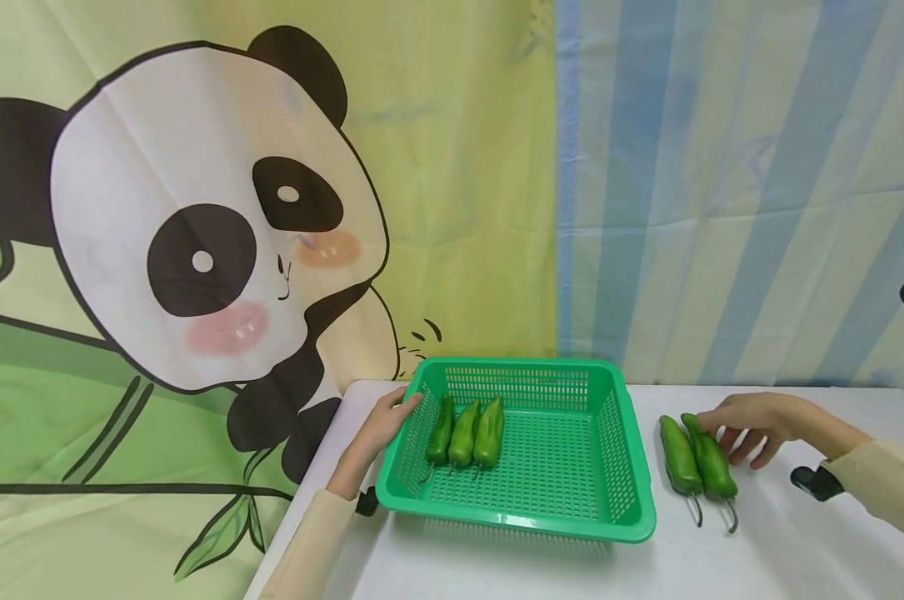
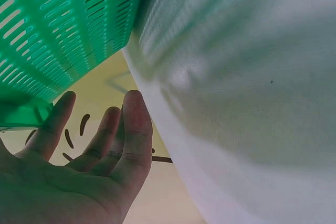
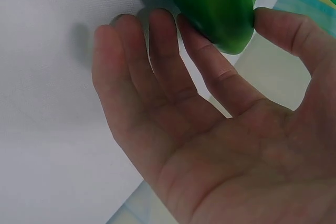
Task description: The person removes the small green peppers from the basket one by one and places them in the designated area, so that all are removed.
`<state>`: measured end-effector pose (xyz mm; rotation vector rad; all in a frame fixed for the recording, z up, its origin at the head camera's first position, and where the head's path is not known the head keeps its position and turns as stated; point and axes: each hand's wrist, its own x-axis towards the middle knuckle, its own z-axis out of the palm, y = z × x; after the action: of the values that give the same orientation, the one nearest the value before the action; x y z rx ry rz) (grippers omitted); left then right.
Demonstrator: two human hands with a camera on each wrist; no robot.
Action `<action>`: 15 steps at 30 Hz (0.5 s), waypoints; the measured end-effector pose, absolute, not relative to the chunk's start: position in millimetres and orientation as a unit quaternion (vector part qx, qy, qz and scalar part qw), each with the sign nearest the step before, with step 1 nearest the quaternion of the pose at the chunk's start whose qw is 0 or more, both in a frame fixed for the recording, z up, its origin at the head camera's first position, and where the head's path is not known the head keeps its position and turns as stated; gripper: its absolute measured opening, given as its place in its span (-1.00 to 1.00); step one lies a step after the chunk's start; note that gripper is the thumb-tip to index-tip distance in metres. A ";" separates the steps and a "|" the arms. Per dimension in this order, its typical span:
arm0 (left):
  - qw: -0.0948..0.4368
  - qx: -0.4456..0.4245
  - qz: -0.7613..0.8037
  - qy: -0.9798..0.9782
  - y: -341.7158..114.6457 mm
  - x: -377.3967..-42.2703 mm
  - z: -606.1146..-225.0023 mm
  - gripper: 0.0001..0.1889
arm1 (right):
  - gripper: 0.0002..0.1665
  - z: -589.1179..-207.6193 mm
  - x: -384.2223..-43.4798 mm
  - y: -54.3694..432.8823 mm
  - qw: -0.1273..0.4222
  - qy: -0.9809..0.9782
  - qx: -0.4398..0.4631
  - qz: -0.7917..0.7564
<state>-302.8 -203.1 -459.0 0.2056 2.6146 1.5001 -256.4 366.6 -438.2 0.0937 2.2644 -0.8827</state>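
Note:
A green plastic basket point(image 1: 522, 523) with slotted walls stands on the white table, and several long green peppers point(image 1: 462, 433) lie side by side along its left part. My left hand point(image 1: 380, 421) holds the basket's left rim, thumb over the top. In the left wrist view the other fingers point(image 2: 137, 129) extend outside the slotted wall. Right of the basket, two more green peppers lie together, stems toward me. My right hand point(image 1: 759, 421) pinches the far end of the right-hand pepper point(image 1: 714, 467) between thumb and index finger; its other fingers are spread loosely. The left-hand pepper point(image 1: 679, 454) lies against it.
The white table point(image 1: 789, 550) ends at a hanging cloth backdrop, with a panda print point(image 1: 219, 217) at left and blue stripes point(image 1: 736, 192) at right. Black wrist-worn devices point(image 1: 816, 482) show below each wrist.

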 end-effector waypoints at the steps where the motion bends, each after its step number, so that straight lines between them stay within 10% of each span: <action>1: 0.061 0.068 0.497 0.863 -203.0 -302.8 -459.0 -0.46 | -0.38 -438.7 -256.5 366.1 0.348 0.874 0.035 -0.338; 15: 0.050 0.060 0.495 0.865 -207.8 -309.5 -473.4 -0.50 | -0.40 -442.5 -258.3 363.3 0.346 0.877 0.035 -0.332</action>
<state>-309.5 -207.8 -473.4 0.1822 2.6350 1.5074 -258.3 363.3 -442.5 0.0897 2.2756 -0.8605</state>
